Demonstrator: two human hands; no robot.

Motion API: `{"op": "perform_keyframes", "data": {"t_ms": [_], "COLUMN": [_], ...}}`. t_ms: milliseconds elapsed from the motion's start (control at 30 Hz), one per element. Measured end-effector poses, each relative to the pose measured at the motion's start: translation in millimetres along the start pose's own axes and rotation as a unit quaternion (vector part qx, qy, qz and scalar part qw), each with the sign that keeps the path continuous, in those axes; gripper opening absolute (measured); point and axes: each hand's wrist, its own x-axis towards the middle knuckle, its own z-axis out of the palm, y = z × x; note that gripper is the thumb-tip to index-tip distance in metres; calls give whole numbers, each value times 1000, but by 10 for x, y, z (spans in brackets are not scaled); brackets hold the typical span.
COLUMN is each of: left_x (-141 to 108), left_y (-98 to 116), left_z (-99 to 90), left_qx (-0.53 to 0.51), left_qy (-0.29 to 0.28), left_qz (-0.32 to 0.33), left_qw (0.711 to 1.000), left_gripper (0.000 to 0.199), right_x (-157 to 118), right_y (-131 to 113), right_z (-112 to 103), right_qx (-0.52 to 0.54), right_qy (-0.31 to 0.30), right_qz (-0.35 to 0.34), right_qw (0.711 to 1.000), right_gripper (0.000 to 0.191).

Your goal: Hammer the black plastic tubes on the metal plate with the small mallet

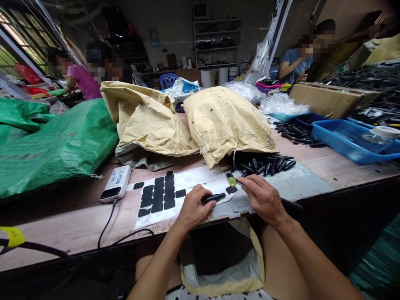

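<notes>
My left hand [195, 206] is closed around a slim black tube [214, 198], which points to the right over the table edge. Beside it, my right hand [264, 196] has its thumb and fingers pinched together. Its fingertips are next to a small round item with a yellow-green face [231, 181]; whether they touch it or hold something thin is too small to tell. Below that lies a dark flat piece [231, 190] on the white sheet [200, 179]. Rows of black square pieces [164, 193] lie on the sheet to the left. A pile of black tubes [265, 166] is behind my right hand.
Two cream sacks [231, 121] stand behind the work area, with a green sack [56, 146] at left. A white power bank [116, 183] has a cable attached. At right is a blue basket [350, 141]. An open bag [223, 287] sits at my lap. Other people sit further back.
</notes>
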Motion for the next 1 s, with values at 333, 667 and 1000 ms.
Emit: {"op": "perform_keyframes", "data": {"t_ms": [333, 667, 1000], "left_x": [11, 11, 15], "left_y": [-4, 6, 26], "left_z": [-45, -33, -38], "left_qx": [-23, -37, -27], "left_qy": [1, -4, 1], "left_qz": [-18, -30, -30], "left_qw": [1000, 999, 999], "left_gripper": [10, 8, 21], "right_x": [83, 70, -1], "right_y": [-464, -481, -324], "right_z": [48, 71, 23], "right_qx": [98, 34, 76], "right_qy": [-61, -85, -44], "right_qz": [-29, -34, 4], "right_qw": [993, 995, 996], "right_gripper": [37, 41, 34]}}
